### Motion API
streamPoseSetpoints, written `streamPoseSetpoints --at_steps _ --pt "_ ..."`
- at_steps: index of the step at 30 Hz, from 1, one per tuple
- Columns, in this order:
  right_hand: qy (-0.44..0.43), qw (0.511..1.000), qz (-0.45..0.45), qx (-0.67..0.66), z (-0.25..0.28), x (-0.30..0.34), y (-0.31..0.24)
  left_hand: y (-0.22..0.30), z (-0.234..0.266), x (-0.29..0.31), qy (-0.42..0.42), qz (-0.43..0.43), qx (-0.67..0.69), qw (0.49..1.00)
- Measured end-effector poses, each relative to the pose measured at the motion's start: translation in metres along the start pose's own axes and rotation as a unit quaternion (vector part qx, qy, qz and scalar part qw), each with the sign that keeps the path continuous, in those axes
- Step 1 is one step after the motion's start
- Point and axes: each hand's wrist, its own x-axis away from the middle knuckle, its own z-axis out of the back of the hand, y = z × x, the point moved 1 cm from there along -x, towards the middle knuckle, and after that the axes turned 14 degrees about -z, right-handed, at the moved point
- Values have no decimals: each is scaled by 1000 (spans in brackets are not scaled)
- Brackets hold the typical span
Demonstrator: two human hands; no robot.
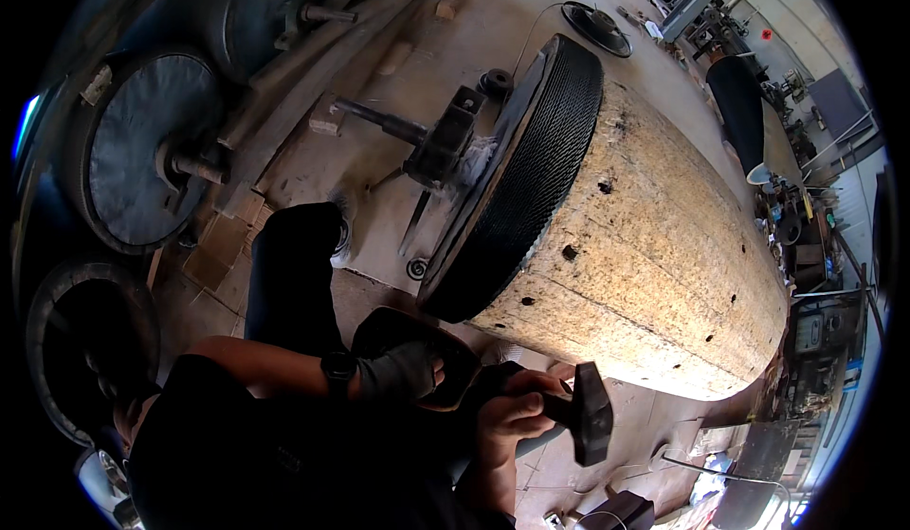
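My right hand (517, 416) is wrapped round the short handle of a hammer (592, 414), its dark steel head raised at the lower middle. My left hand (396, 371), in a grey glove with bare fingertips, is curled over a dark shallow pan-like container (460, 369) by my lap. What those fingers hold, if anything, is hidden. Just beyond both hands lies a large drum (654, 236) with a rough, pale brown surface and several dark holes. A black ribbed band (531, 189) wraps its left end, where a shaft (379, 120) passes through a bearing block (445, 137).
Dark drums with shafts, one a round-faced drum (147, 151), stand at the left beside long timber beams (313, 75). A black disc (597, 27) lies on the floor at the back. Another black roller (739, 113) and cluttered machinery line the right side.
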Motion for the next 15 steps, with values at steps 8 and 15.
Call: streamPoseSetpoints --at_steps 8,15 --pt "-67 993 -63 70 3 -3 -22 5 19 1 50 -2 -25 998" --pt "-143 950 -151 232 -3 -6 5 5 101 -21 90 31 -88 992"
